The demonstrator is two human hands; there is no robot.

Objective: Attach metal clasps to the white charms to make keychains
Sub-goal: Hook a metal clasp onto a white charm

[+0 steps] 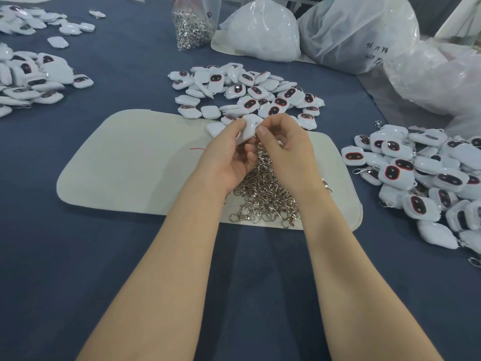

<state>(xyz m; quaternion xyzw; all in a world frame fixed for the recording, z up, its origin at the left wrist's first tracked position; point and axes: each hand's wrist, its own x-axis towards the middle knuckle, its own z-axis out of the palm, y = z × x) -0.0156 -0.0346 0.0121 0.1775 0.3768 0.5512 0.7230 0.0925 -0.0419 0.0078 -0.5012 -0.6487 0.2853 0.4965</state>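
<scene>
Blue table [130, 269], pale mat [125, 165], 2 hands over a heap of clasps [263, 196].
Left hand [229, 157] curled round 1 white charm [248, 127], gripping it above the mat; right hand [283, 149] pinching a clasp [258, 123] against the charm's top corner, near the charm pile [247, 92].

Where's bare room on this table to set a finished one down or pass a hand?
Free: left half of the cream mat, left of the left hand and clasp pile; blue cloth between mat and left charm pile. Crowded: centre charm pile at the mat's far edge, right charm pile, bags at the back.
</scene>
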